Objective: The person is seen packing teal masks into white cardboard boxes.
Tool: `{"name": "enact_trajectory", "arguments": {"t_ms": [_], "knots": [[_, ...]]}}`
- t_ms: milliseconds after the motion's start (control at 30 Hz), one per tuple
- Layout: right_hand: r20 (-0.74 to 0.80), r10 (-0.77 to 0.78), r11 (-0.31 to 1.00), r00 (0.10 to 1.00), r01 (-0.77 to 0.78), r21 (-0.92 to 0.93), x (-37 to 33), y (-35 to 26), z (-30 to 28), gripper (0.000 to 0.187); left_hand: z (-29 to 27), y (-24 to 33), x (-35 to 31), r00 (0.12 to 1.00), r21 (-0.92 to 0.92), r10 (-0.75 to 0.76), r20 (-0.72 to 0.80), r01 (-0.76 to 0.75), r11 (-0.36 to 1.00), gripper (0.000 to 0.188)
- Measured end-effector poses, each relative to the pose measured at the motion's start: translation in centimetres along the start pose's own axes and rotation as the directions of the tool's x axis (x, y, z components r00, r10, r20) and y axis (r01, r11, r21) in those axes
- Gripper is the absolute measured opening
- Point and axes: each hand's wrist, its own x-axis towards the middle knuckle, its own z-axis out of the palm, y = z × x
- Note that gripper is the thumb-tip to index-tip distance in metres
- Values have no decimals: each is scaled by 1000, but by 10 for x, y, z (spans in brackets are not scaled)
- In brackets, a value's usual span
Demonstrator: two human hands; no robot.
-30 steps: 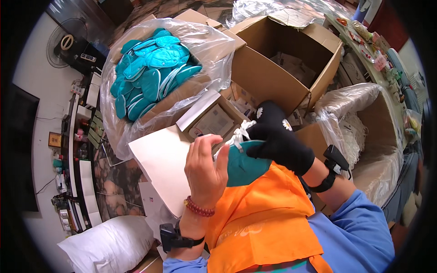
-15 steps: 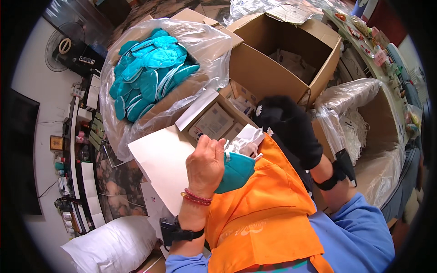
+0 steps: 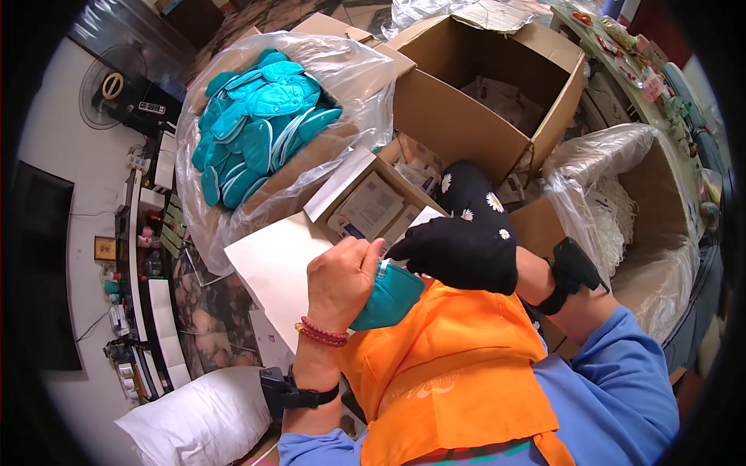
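My bare left hand (image 3: 342, 276), with red beads at the wrist, is closed on the edge of a teal face mask (image 3: 388, 299). The cup-shaped mask hangs over my orange apron (image 3: 458, 357). My right hand (image 3: 462, 252), in a black glove, reaches across to the mask's upper edge. Its fingers are pressed together close to my left thumb. What they grip, if anything, is hidden by the glove. A bit of white shows at the mask's rim. Just beyond my hands, an open cardboard box (image 3: 317, 203) holds flat white packets (image 3: 369, 206).
A plastic-lined box heaped with teal mask pieces (image 3: 260, 116) stands far left. A large open carton (image 3: 458, 116) is at the back. At right, a plastic-lined box (image 3: 660, 272) holds white straps (image 3: 610, 217). A white sack (image 3: 198, 415) lies near left.
My right hand has come from beside the boxes, toward me and left, to the mask's upper edge. It now covers the white material seen there before. My left hand still holds the mask.
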Motion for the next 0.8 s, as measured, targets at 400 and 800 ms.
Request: {"name": "enact_trajectory", "arguments": {"t_ms": [400, 800], "knots": [[-2, -137, 884, 991, 121, -452, -21, -29, 27, 7, 37, -22, 2, 993, -29, -67, -101, 64, 998, 38], [51, -329, 930, 943, 333, -154, -52, -29, 55, 16, 66, -52, 29, 983, 74, -131, -132, 142, 987, 43]]}}
